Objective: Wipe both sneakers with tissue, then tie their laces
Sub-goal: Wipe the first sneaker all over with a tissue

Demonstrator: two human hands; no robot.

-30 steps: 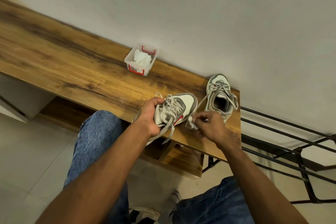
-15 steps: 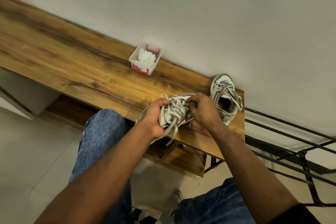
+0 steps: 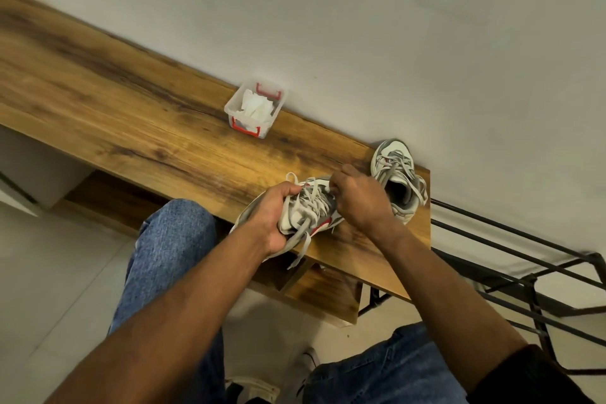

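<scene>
Head view: the left hand [image 3: 272, 216] is gripping the near sneaker [image 3: 306, 211] overhanging the surface [image 3: 137, 128] edge, while the right hand [image 3: 359, 200] is curling over its toe, contents hidden, risking a slip floorward.

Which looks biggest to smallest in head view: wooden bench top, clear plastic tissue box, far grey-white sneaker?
1. Wooden bench top, by far.
2. Far grey-white sneaker.
3. Clear plastic tissue box, only slightly smaller; the gap is narrow.
</scene>
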